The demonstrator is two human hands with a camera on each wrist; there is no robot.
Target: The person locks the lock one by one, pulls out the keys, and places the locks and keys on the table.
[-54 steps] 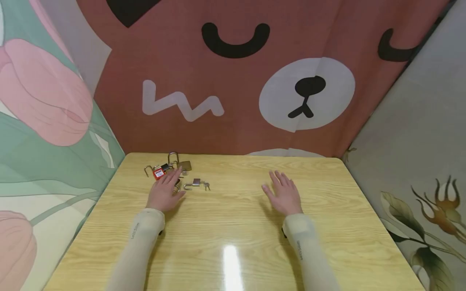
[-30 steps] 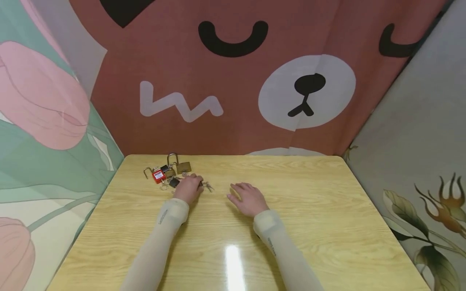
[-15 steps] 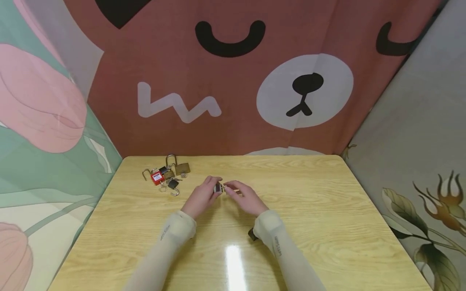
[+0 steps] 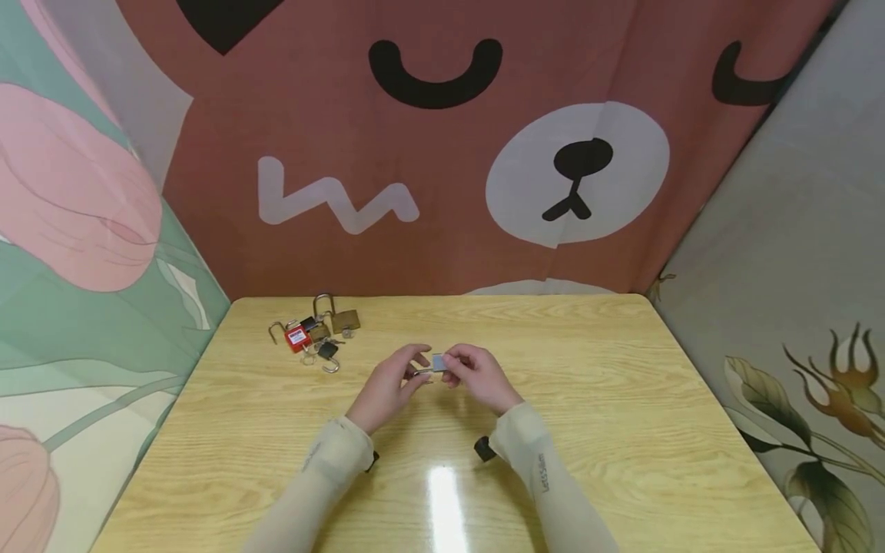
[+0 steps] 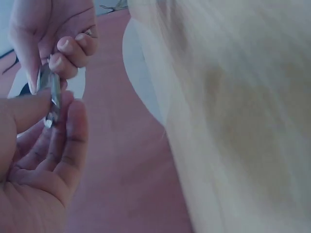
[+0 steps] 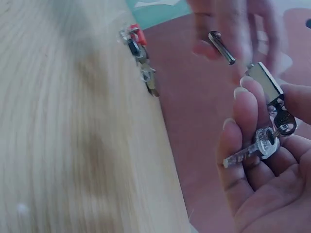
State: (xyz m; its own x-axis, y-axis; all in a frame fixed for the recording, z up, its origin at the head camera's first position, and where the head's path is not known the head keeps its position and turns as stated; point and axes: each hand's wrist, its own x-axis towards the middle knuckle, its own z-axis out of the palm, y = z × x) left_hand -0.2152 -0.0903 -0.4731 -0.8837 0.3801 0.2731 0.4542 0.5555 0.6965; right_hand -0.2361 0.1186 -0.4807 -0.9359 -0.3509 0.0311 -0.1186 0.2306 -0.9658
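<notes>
A small silver padlock (image 4: 439,362) with an open shackle (image 6: 221,47) is held between both hands above the middle of the table. My right hand (image 4: 487,380) pinches its body between thumb and fingers. My left hand (image 4: 386,390) has its thumb and fingers on the shackle side, the thumb pressed against the metal in the left wrist view. A key (image 6: 284,121) sits at the bottom of the padlock body, joined by a ring to another key (image 6: 248,153) that lies across my right fingers. The left hand is blurred in the right wrist view.
At the table's back left lies a cluster of padlocks: a red padlock (image 4: 298,339), a black padlock (image 4: 328,350) with its shackle open, and a large brass padlock (image 4: 346,321), with keys among them. Patterned cloth (image 4: 442,261) hangs behind the wooden table (image 4: 588,461).
My left hand took the silver padlock from beside the cluster and brought it right. My right hand came in from the right and now holds the padlock's body, with the left at the shackle.
</notes>
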